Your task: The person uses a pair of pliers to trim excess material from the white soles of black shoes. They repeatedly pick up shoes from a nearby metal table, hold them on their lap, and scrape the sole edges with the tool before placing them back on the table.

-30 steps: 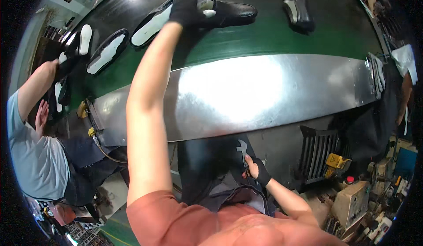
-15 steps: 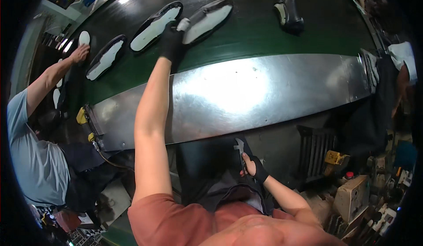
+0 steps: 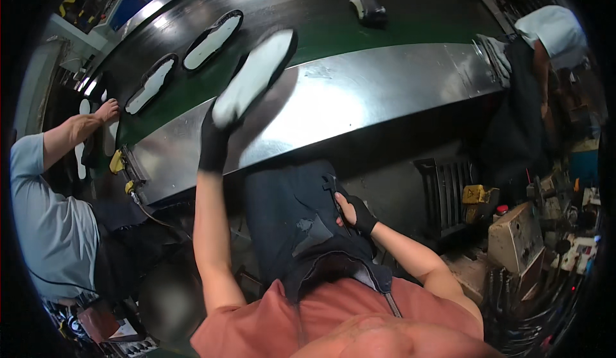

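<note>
Workshop setting: dark green belt (image 3: 420, 32) across the top of the frame, bare steel plate (image 3: 378, 79) along its near edge, machinery (image 3: 515, 237) at lower right.

Held shoe (image 3: 258, 76) is upper centre-left, pale bottom facing the camera, slightly motion-blurred. Long axis runs lower left to upper right, across the belt/plate boundary. It looks lifted clear of the plate, with a dark shadow beside it; exact clearance can't be told.

Left hand (image 3: 215, 135), black fingerless glove, sits at the shoe's lower-left end, so the shoe extends up and right from it. Hand is closed on that end; fingers mostly hidden, exact grip unclear. Left forearm rises nearly vertical from the lower edge, wrist over the plate.

Right hand (image 3: 357, 217) is well apart, below and right of the shoe; left is clearly nearer. It's wrapped around a dark hand tool (image 3: 332, 188), wider head up, type unclear, held over the thigh. Forearm angles in from lower right.

Two more pale-bottomed shoes lie on the belt left of the held one: upper shoe (image 3: 213, 41), lower shoe (image 3: 151, 85). Dark shoe (image 3: 368, 4) at top, right of centre. Co-worker's hand (image 3: 109, 110) at far left.
</note>
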The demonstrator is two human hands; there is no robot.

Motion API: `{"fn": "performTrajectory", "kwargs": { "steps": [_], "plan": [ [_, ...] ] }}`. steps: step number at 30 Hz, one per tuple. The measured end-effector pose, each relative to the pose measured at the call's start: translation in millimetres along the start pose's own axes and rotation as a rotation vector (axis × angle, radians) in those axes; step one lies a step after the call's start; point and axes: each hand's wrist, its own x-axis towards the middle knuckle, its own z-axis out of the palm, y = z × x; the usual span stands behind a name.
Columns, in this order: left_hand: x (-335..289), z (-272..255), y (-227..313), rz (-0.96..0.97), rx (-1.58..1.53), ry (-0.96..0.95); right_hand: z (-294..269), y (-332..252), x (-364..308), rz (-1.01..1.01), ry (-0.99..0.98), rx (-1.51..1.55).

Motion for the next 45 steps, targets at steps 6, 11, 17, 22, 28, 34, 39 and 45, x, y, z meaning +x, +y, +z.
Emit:
{"fn": "performTrajectory", "kwargs": {
  "steps": [6,11,17,22,28,34,39,45],
  "plan": [
    [-210.9,-66.9,24.9,0.062,-0.100,0.245,8.6,1.3,-50.9,-0.137,0.001,0.036],
    [-210.2,8.6,23.6,-0.173,-0.401,0.065,10.8,-36.0,-99.4,-0.385,-0.128,-0.032],
    [-199.2,49.8,34.6,0.130,0.180,-0.097,31.4,-16.0,-137.9,-0.296,-0.236,-0.061],
    [-173.9,37.0,7.4,-0.155,-0.469,-0.246,48.1,-7.7,-106.2,-0.424,-0.292,-0.070],
    [-160.7,45.4,-12.5,-0.152,-0.716,-0.264,47.6,-36.1,-62.9,-0.257,-0.481,0.088],
    [-162.8,60.3,-0.7,-0.215,-0.514,-0.227,23.4,-71.4,-44.5,-0.297,-0.642,-0.161],
    [-170.3,57.5,0.8,-0.168,-0.565,-0.152,73.6,-41.9,-68.7,-0.582,-0.197,-0.290],
    [-203.5,22.1,8.7,0.154,-0.292,-0.185,109.4,-3.8,-72.8,-1.057,-0.070,-0.437]
  ]
}}
